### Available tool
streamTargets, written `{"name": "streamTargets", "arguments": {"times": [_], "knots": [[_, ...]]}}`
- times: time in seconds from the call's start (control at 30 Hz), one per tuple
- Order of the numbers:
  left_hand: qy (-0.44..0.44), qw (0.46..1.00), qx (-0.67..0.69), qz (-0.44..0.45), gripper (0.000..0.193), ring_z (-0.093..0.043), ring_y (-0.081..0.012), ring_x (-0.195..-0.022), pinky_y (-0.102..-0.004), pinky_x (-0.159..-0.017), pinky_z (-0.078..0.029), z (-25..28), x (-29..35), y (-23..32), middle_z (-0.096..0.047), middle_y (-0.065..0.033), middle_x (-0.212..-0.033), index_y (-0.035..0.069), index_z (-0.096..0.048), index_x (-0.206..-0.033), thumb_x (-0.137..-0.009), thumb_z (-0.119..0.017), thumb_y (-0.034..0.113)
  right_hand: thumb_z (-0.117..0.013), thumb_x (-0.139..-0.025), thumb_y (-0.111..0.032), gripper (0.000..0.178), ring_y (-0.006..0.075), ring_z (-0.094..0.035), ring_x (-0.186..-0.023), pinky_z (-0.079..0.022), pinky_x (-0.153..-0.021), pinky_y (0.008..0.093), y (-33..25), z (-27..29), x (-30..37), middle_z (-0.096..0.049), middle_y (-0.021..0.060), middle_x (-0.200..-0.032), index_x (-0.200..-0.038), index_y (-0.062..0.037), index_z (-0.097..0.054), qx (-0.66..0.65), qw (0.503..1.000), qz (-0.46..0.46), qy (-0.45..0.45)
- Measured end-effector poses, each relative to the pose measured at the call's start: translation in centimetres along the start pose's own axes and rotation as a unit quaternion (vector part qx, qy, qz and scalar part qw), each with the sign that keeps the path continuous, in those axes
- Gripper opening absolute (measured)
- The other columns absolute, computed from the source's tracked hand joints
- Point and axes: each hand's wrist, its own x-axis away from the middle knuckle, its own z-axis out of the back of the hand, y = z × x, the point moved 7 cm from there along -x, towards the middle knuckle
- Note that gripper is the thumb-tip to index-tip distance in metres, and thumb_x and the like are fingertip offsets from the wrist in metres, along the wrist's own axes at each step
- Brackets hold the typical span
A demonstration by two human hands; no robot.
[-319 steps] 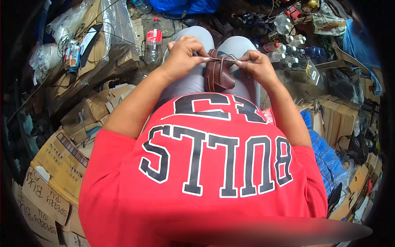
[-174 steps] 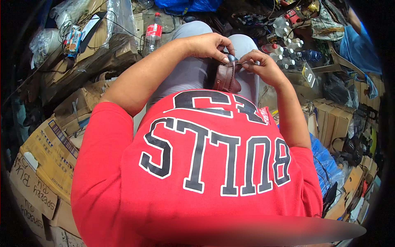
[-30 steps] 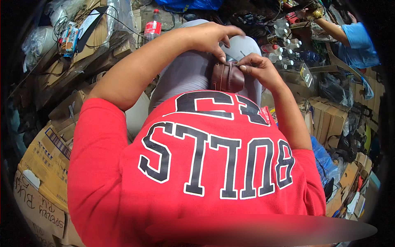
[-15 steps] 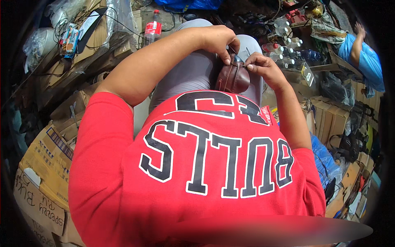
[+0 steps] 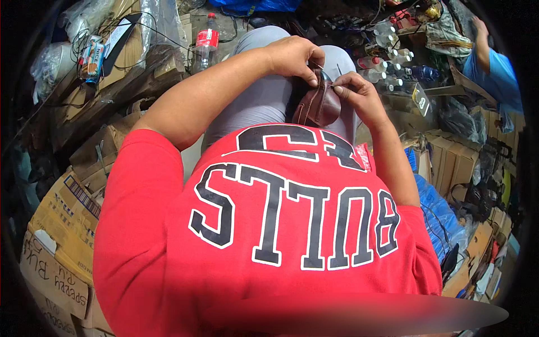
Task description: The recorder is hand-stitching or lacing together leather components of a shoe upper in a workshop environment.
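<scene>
A dark brown leather shoe [image 5: 321,108] is propped between my knees, its rounded, seamed end toward me. My left hand [image 5: 297,59] is closed at the far end of the shoe, thumb and fingers pinching around its upper edge. At the shoe's right side my right hand [image 5: 360,96] pinches what looks like a dark thread, close against the leather. A thin dark strand sticks up just beyond my right fingers. The far part of the shoe is hidden by my left hand.
A clear bottle with a red label [image 5: 206,42] stands beyond my left forearm. Several small bottles [image 5: 373,74] are grouped past my right knee. Cardboard boxes [image 5: 66,222] lie at the left, a blue plastic sheet [image 5: 431,210] at the right. Another person's blue sleeve [image 5: 501,76] is at the far right.
The shoe has turned slightly, showing more of its side seam. The dark strand that crossed the shoe between my hands no longer shows there. My hands have shifted only a little.
</scene>
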Motion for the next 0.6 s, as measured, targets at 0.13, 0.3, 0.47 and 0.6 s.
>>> {"name": "streamTargets", "arguments": {"times": [0.13,0.3,0.47,0.6], "knots": [[0.0,0.999,0.032,-0.015,0.029,-0.059,-0.0164,-0.079,-0.0294,-0.074,-0.045,-0.2,-0.1,-0.2,-0.065,-0.0066,-0.08,0.003,-0.062,-0.084,-0.062,-0.078,0.012,-0.065,-0.082,-0.007,0.01,0.0093,-0.053,-0.088,-0.04,-0.082,0.0228,0.3,0.3,-0.2,-0.059,0.0007,-0.09,-0.09,-0.0021,-0.063,0.008,0.999,-0.006,-0.039],[-0.011,0.998,0.057,-0.013,0.027,-0.058,-0.0163,-0.079,-0.0297,-0.073,-0.045,-0.7,-0.5,-0.5,-0.063,-0.0067,-0.079,0.002,-0.061,-0.082,-0.062,-0.078,0.009,-0.065,-0.081,-0.007,0.01,0.0092,-0.053,-0.089,-0.04,-0.083,0.0227,0.8,0.4,-0.2,-0.06,0.0006,-0.09,-0.09,-0.0023,-0.063,-0.038,0.997,-0.023,-0.057],[0.019,0.998,0.054,-0.017,0.027,-0.057,-0.0167,-0.076,-0.0302,-0.07,-0.044,-0.6,-0.5,-0.7,-0.062,-0.0066,-0.076,0.002,-0.058,-0.079,-0.062,-0.077,0.009,-0.067,-0.081,-0.005,0.011,0.0081,-0.055,-0.083,-0.042,-0.078,0.0216,0.9,-0.3,-0.2,-0.062,0.0005,-0.088,-0.09,-0.0012,-0.064,-0.087,0.996,-0.013,-0.009],[0.023,1.0,0.006,-0.019,0.031,-0.056,-0.0156,-0.076,-0.0304,-0.067,-0.043,-0.3,-0.3,-0.4,-0.06,-0.0084,-0.076,0.002,-0.058,-0.081,-0.062,-0.078,0.015,-0.069,-0.078,-0.004,0.01,0.0085,-0.056,-0.079,-0.044,-0.073,0.0224,0.2,-0.6,0.3,-0.063,0.0011,-0.086,-0.087,-0.0008,-0.066,0.002,0.997,0.038,0.07]]}}
